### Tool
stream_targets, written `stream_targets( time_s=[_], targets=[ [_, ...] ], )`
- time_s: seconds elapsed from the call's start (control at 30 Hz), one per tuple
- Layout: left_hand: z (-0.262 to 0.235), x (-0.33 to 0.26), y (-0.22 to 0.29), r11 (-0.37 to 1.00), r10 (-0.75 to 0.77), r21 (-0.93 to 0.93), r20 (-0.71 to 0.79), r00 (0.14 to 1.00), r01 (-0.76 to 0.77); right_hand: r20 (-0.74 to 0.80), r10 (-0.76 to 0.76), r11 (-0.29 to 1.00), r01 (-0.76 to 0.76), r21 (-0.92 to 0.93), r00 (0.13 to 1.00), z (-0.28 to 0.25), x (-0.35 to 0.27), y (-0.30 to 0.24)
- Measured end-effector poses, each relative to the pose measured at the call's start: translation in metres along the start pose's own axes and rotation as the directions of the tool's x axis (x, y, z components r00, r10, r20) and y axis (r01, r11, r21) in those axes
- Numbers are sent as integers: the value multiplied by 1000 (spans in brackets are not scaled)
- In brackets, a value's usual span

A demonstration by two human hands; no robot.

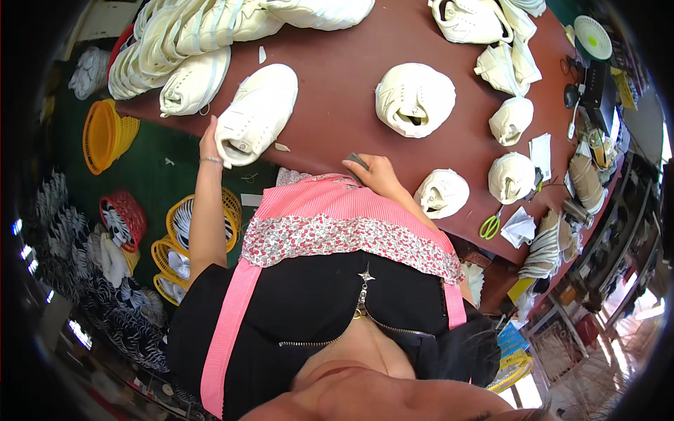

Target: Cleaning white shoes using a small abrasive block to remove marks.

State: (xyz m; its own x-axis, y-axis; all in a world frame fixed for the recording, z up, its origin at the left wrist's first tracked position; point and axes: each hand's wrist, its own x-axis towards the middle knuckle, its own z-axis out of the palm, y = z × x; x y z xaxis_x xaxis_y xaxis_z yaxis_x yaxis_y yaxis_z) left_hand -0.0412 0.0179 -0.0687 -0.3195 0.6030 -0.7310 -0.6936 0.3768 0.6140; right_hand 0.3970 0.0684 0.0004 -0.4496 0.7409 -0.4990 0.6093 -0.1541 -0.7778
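My left hand (209, 145) grips the heel end of a white shoe upper (262, 105), tilted with its toe pointing away over the table. The fingers are mostly hidden behind the upper. Near the table's front edge, my right hand (380, 175) is closed around a small dark grey piece (357, 161), whose exact kind I cannot make out. Another white shoe upper (415, 99) stands on the table beyond the right hand. A smaller one (442, 194) sits to that hand's right.
The reddish-brown table (330, 91) carries a long stack of uppers (203, 35) at far left and several more at right. Green-handled scissors (490, 226) lie near papers (519, 227) at the right edge. Yellow baskets (112, 137) and a red basket (123, 217) stand below on the left.
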Motion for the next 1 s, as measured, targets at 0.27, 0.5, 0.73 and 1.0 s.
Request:
stream_targets(
  time_s=[0.27, 0.5, 0.73, 1.0],
  targets=[
    [-29, 89, 10, 744, 358, 668, -381, 853, -14, -94, 164, 934, -124, 334, 982, -19, -12, 16],
    [232, -76, -30, 187, 395, 626, 657, 642, -757, -230, 266, 870, -129, 477, 936, -43, -39, 57],
    [330, -73, -146, -310, 57, 295, 955, 292, -904, -452, 332, 816, -12, 577, 828, -54, -44, 68],
    [293, -75, -159, -470, -227, -101, 974, 10, -877, -511, 568, 596, 106, 796, 645, -87, -34, 97]
  ],
)
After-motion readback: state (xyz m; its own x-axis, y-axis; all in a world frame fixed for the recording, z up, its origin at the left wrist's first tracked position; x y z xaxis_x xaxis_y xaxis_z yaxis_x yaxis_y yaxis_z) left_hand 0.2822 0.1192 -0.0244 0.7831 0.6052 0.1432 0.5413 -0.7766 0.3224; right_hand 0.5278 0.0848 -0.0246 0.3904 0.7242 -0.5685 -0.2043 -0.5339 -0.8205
